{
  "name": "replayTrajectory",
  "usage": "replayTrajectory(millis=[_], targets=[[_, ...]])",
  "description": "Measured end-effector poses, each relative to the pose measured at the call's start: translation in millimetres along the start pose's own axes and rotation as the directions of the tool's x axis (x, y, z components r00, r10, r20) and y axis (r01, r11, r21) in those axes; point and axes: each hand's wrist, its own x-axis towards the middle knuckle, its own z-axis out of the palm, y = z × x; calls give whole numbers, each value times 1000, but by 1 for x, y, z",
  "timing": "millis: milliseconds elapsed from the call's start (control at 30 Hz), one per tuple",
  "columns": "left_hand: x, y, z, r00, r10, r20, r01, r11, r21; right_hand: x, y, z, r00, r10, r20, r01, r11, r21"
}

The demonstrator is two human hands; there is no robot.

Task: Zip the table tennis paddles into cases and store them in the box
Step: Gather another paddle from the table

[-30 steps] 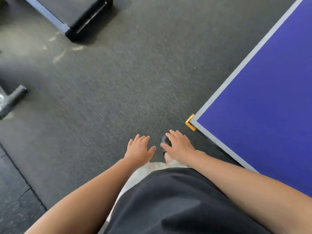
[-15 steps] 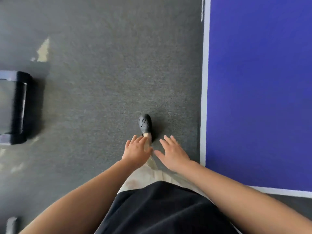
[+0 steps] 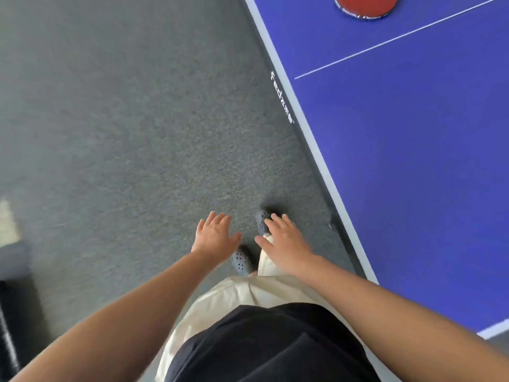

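Left hand (image 3: 213,235) and right hand (image 3: 286,244) both spread flat, empty, hovering over floor (image 3: 124,133). Red paddle (image 3: 363,6) far ahead of right hand, on blue counter (image 3: 413,161). No case or box visible. Best: step closer, reach right-handed, grip handle.

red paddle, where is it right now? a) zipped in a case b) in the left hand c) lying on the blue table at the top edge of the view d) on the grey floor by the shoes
c: the red paddle lies on the blue table, cut off by the top of the view, while the left hand and right hand are both open and empty over the floor.
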Motion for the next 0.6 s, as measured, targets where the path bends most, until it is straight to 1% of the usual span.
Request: replayTrajectory(millis=[167, 300, 500, 600], targets=[[66, -6, -82, 997, 72, -4, -72, 996, 53, 53, -35, -72, 998, -5, -68, 11, 997, 79], [122, 4, -151, 995, 100, -6, -99, 988, 117, 104, -51, -135, 994, 9, -111, 10, 987, 162], [202, 44, -255, 979, 203, -18, -197, 965, 172, 157, -67, -225, 977, 98, -189, -47, 966, 254], [238, 70, -300, 964, 263, -39, -256, 957, 136, 174, -72, -262, 962, 152, -225, -72, 941, 330]])
